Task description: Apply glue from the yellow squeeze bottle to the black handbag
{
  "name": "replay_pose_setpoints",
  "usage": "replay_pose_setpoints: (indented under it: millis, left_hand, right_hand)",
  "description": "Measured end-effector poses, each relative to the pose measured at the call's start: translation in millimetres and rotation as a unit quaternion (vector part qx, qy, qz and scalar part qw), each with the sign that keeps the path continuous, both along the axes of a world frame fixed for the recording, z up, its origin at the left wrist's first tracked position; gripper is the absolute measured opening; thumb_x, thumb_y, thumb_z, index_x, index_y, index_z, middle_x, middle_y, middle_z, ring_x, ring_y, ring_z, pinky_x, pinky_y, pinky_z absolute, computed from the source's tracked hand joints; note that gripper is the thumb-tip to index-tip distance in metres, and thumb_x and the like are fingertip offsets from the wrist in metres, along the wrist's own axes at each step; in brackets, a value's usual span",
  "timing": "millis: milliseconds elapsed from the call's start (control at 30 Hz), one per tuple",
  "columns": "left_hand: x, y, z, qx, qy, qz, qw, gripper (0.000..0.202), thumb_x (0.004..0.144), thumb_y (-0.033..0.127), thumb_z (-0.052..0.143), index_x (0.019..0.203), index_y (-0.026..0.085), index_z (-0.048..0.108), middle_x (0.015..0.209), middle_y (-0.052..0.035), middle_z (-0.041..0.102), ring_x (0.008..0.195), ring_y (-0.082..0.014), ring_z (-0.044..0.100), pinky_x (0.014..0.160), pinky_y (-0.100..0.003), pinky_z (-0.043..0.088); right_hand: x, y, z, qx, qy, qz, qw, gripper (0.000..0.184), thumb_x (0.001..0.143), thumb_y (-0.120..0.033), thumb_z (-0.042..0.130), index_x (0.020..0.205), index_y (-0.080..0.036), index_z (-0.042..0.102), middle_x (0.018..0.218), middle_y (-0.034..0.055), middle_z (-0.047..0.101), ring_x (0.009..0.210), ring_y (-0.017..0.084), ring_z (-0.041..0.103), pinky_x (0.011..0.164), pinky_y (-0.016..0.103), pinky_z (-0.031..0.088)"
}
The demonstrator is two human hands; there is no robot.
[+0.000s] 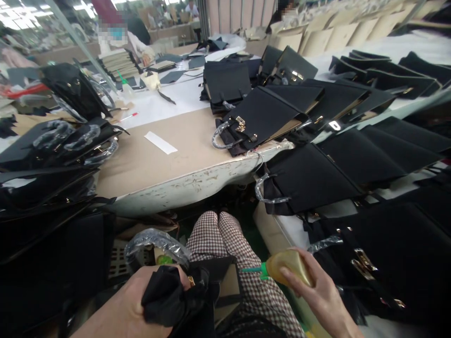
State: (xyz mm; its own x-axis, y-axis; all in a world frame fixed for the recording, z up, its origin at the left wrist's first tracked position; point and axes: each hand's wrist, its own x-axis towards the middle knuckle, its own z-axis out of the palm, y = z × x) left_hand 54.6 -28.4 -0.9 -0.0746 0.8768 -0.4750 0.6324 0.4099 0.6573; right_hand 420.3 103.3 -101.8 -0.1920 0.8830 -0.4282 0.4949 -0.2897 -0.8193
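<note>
On my lap lies a black handbag (211, 295) with a beige inside edge and a plastic-wrapped handle (158, 241). My left hand (132, 298) is closed around bunched black fabric (164, 295) of this bag. A squeeze bottle (289, 265) of amber liquid, with a green cap and thin nozzle, is gripped in my right hand (317, 291). Its nozzle (251, 269) points left toward the bag's open edge, a small distance away from it.
Black handbags (260, 117) lie in overlapping rows ahead and to the right. More bags (52, 141) are piled at the left. A white strip (160, 142) rests on the brown table top (130, 164). Across the table, a person's hand (145, 58) shows beside stacked panels (120, 64).
</note>
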Motion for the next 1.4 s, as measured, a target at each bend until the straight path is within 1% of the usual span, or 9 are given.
replay_pose_setpoints:
  millis: [133, 233, 367, 633, 833, 1000, 1133, 1300, 1400]
  left_hand:
    - [7.9, 8.5, 7.1, 0.023, -0.022, -0.051, 0.998, 0.017, 0.077, 0.014, 0.068, 0.09, 0.023, 0.076, 0.086, -0.0016, 0.08, 0.079, -0.0212, 0.073, 0.075, -0.027, 0.06]
    - [15.7, 16.4, 14.8, 0.073, -0.027, -0.079, 0.994, 0.008, 0.081, 0.019, 0.068, 0.084, 0.023, 0.074, 0.079, 0.0001, 0.077, 0.07, -0.0184, 0.071, 0.068, -0.024, 0.058]
    - [21.5, 19.4, 22.9, 0.101, -0.028, -0.094, 0.99, 0.007, 0.085, 0.022, 0.07, 0.086, 0.025, 0.076, 0.084, 0.0004, 0.079, 0.076, -0.0184, 0.074, 0.072, -0.023, 0.057]
    - [21.3, 20.9, 25.8, 0.107, -0.003, -0.136, 0.985, 0.011, 0.09, 0.029, 0.067, 0.085, 0.026, 0.076, 0.089, -0.003, 0.081, 0.08, -0.0218, 0.076, 0.073, -0.027, 0.057]
    - [18.6, 16.6, 23.9, 0.082, -0.009, -0.103, 0.991, 0.004, 0.083, 0.027, 0.072, 0.084, 0.024, 0.075, 0.089, -0.0024, 0.08, 0.078, -0.0204, 0.074, 0.071, -0.025, 0.059]
    - [18.3, 21.2, 25.8, 0.043, -0.031, -0.103, 0.993, 0.004, 0.083, 0.023, 0.069, 0.081, 0.023, 0.072, 0.082, -0.0002, 0.076, 0.071, -0.0174, 0.069, 0.063, -0.022, 0.055]
    - [18.0, 22.6, 25.9, 0.039, -0.033, -0.106, 0.993, 0.005, 0.082, 0.021, 0.068, 0.084, 0.023, 0.072, 0.085, -0.0003, 0.076, 0.074, -0.018, 0.069, 0.068, -0.024, 0.056]
    - [17.2, 17.1, 23.5, 0.016, -0.04, -0.088, 0.995, 0.012, 0.081, 0.016, 0.069, 0.09, 0.022, 0.074, 0.088, -0.0002, 0.077, 0.078, -0.0183, 0.071, 0.072, -0.024, 0.057]
    - [10.3, 8.9, 17.7, 0.009, -0.045, -0.062, 0.997, 0.017, 0.078, 0.014, 0.07, 0.092, 0.023, 0.075, 0.091, -0.0002, 0.079, 0.083, -0.0198, 0.073, 0.078, -0.025, 0.06]
  right_hand:
    - [-15.6, 3.7, -5.1, 0.045, -0.028, 0.031, 0.998, 0.061, 0.08, -0.068, 0.073, 0.119, -0.022, 0.063, 0.114, 0.0132, 0.075, 0.105, 0.039, 0.072, 0.098, 0.057, 0.057]
    - [-27.0, 10.0, -6.6, 0.068, -0.036, 0.063, 0.995, 0.061, 0.081, -0.065, 0.074, 0.121, -0.021, 0.063, 0.121, 0.0154, 0.074, 0.109, 0.04, 0.07, 0.103, 0.059, 0.054]
    - [-34.5, 15.9, -7.6, 0.085, -0.032, 0.104, 0.99, 0.057, 0.084, -0.061, 0.072, 0.123, -0.021, 0.062, 0.125, 0.0152, 0.072, 0.115, 0.038, 0.069, 0.105, 0.056, 0.052]
    - [-29.5, 21.8, 5.6, 0.048, -0.028, 0.171, 0.984, 0.047, 0.089, -0.058, 0.071, 0.121, -0.024, 0.064, 0.111, 0.0077, 0.076, 0.096, 0.032, 0.072, 0.09, 0.049, 0.057]
    - [-26.0, 18.3, 15.2, 0.011, -0.013, 0.203, 0.979, 0.04, 0.091, -0.051, 0.072, 0.122, -0.025, 0.065, 0.103, 0.0026, 0.077, 0.09, 0.028, 0.075, 0.079, 0.041, 0.06]
    - [-28.7, 16.9, 5.7, 0.051, -0.025, 0.167, 0.984, 0.051, 0.089, -0.059, 0.071, 0.124, -0.023, 0.061, 0.119, 0.0109, 0.073, 0.105, 0.034, 0.07, 0.096, 0.051, 0.054]
    - [-28.3, 13.9, 1.0, 0.067, -0.018, 0.154, 0.986, 0.056, 0.085, -0.061, 0.074, 0.124, -0.023, 0.059, 0.125, 0.0129, 0.069, 0.114, 0.036, 0.066, 0.102, 0.052, 0.05]
    - [-23.7, 12.7, 13.6, 0.001, 0.003, 0.167, 0.986, 0.043, 0.087, -0.052, 0.076, 0.119, -0.025, 0.066, 0.104, 0.0042, 0.076, 0.09, 0.029, 0.073, 0.08, 0.042, 0.057]
    - [-21.9, 14.5, 19.9, -0.03, 0.01, 0.137, 0.99, 0.047, 0.085, -0.054, 0.077, 0.119, -0.022, 0.067, 0.096, 0.0039, 0.076, 0.082, 0.027, 0.071, 0.072, 0.037, 0.056]
